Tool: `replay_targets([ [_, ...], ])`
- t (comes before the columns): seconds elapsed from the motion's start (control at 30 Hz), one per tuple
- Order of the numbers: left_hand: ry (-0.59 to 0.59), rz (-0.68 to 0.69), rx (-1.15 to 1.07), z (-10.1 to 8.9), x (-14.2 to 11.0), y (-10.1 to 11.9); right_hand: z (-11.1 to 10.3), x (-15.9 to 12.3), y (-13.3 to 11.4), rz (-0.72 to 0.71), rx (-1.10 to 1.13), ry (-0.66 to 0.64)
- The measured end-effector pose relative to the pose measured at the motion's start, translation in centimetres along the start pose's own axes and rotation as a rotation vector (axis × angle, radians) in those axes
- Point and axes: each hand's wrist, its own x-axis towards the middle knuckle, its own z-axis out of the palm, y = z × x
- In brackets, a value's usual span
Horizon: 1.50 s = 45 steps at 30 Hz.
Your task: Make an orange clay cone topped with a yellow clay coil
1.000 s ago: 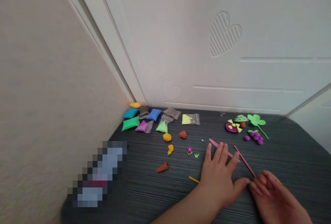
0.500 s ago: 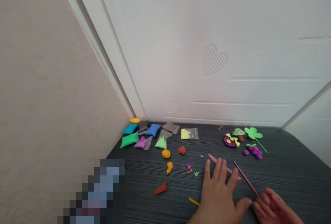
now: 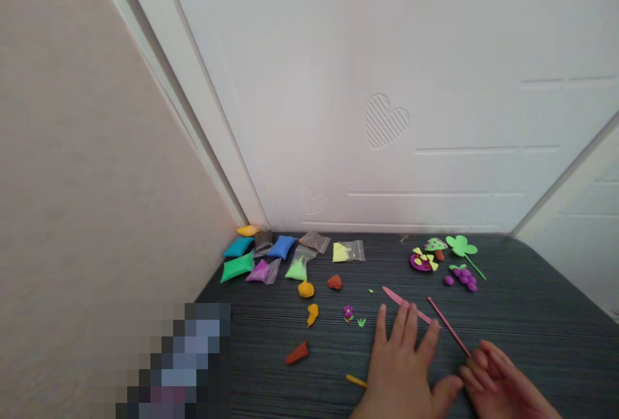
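Observation:
My left hand (image 3: 403, 367) lies flat on the dark tabletop (image 3: 532, 316), fingers stretched out and slightly spread, its fingertips over the near end of a flat pink modelling tool (image 3: 399, 298). My right hand (image 3: 498, 388) sits at the bottom right, fingers together, its tips touching the near end of a thin pink stick (image 3: 447, 327) that runs away to the upper left. Whether the right fingers pinch the stick is not clear. A short yellow stick (image 3: 355, 380) lies just left of my left wrist.
Small clay bags in several colours (image 3: 271, 254) lie at the back left by the white panel. Clay pieces dot the middle: orange lumps (image 3: 305, 289), a red-brown cone (image 3: 296, 354), a tiny purple flower (image 3: 348, 312). Finished clay figures (image 3: 447, 258) stand at the back right.
The view has tilted upward, so the table and both hands sit lower in the picture. Both hands keep nearly the same pose on the tools.

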Motion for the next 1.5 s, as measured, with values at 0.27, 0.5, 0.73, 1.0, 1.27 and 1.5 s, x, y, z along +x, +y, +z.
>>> replay_targets([
  [0.27,0.027,-0.053,-0.046,-1.0,1.0,0.3,0.4,-0.1,-0.1,-0.012,0.009,-0.017],
  [0.5,-0.074,-0.024,-0.062,0.1,-1.0,0.4,0.4,-0.3,-0.2,0.010,-0.020,0.026],
  [0.73,0.056,-0.067,-0.014,-1.7,2.5,-0.2,0.4,-0.3,0.0,-0.021,-0.003,-0.004],
  [1.0,-0.098,-0.012,-0.090,0.6,-2.0,0.2,0.4,-0.4,0.0,0.007,-0.042,0.038],
  [1.27,0.049,-0.085,-0.027,-1.5,1.3,-0.2,0.1,0.0,0.0,-0.018,-0.021,0.002],
  [1.5,-0.045,0.022,-0.017,1.4,-2.3,-0.1,0.3,-0.2,-0.1,-0.017,-0.077,0.020],
])
